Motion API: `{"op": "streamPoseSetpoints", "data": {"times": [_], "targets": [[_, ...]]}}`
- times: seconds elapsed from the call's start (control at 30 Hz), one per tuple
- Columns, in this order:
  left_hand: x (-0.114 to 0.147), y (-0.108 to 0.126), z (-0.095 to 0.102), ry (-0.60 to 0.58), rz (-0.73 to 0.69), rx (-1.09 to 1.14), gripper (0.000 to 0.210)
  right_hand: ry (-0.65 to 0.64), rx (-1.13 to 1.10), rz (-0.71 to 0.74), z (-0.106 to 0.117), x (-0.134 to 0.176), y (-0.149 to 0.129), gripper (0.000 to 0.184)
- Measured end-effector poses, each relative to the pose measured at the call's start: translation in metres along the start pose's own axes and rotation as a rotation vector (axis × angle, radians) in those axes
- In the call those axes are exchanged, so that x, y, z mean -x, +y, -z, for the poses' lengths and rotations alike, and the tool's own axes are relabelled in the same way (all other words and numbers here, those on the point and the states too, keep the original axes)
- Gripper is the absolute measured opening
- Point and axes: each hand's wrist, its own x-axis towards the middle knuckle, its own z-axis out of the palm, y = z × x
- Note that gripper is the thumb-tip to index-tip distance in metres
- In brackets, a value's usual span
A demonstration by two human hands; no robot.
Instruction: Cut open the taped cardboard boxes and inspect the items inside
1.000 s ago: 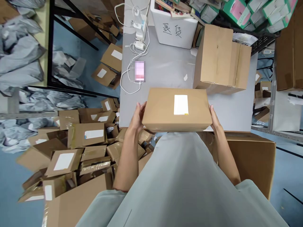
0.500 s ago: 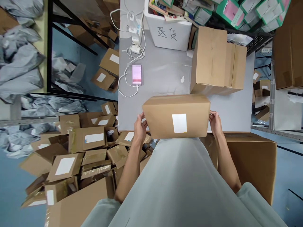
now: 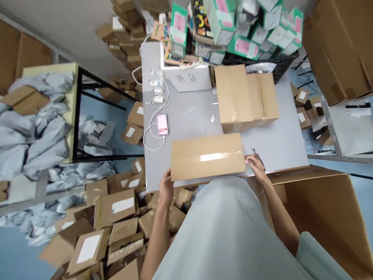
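A taped cardboard box (image 3: 186,157) lies at the front edge of the grey table, its top with a shiny strip of clear tape facing up. My left hand (image 3: 166,184) grips its left end, fingers bent against the front corner. At the opposite end my right hand (image 3: 256,168) has its thumb and fingers closed on the box's edge. A red and black utility knife (image 3: 258,158) lies right beside that hand; whether they touch I cannot tell.
Behind stands a larger carton (image 3: 233,93). A white bin (image 3: 190,79) and green-and-pink boxes (image 3: 246,46) fill the back. A phone (image 3: 162,124) with a white cable lies left. Cartons (image 3: 122,206) pile up on the floor left; a big open box (image 3: 326,210) stands right.
The box has turned from showing its white-labelled side to showing its taped face, and lies flatter on the table. The utility knife has come into sight. My view has shifted.
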Motion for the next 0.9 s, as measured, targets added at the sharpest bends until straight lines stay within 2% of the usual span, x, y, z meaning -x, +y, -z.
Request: {"op": "streamPoseSetpoints", "data": {"times": [0.1,0.17,0.23,0.3,0.37,0.43,0.5,0.6,0.7,0.77,0.9], "targets": [[-0.022,0.031,-0.005,0.075,-0.208,-0.11,0.064,0.082,-0.069,0.024,0.023,-0.02,0.001,0.058],[-0.045,0.065,-0.032,0.069,-0.384,-0.171,0.07,0.27,-0.093,0.074,0.048,-0.049,-0.005,0.072],[-0.069,0.102,-0.08,-0.03,-0.443,-0.204,0.079,0.49,-0.116,0.076,0.074,-0.09,-0.016,0.097],[-0.087,0.136,-0.14,-0.161,-0.341,-0.252,0.091,0.626,-0.135,0.043,0.095,-0.135,-0.031,0.121],[-0.098,0.163,-0.2,-0.274,-0.169,-0.321,0.104,0.659,-0.164,0.019,0.107,-0.174,-0.045,0.138],[-0.101,0.178,-0.248,-0.345,-0.108,-0.349,0.106,0.629,-0.204,0.02,0.11,-0.203,-0.054,0.14],[-0.098,0.179,-0.279,-0.409,-0.123,-0.36,0.102,0.576,-0.243,0.039,0.11,-0.215,-0.052,0.129],[-0.084,0.163,-0.3,-0.509,-0.171,-0.373,0.098,0.543,-0.276,0.074,0.12,-0.208,-0.033,0.109],[-0.064,0.142,-0.316,-0.603,-0.232,-0.378,0.099,0.582,-0.274,0.076,0.148,-0.189,-0.011,0.101],[-0.054,0.134,-0.334,-0.649,-0.288,-0.388,0.098,0.619,-0.26,0.076,0.171,-0.185,-0.003,0.1],[-0.056,0.136,-0.38,-0.692,-0.461,-0.465,0.079,0.688,-0.205,0.096,0.206,-0.205,-0.01,0.101]]}}
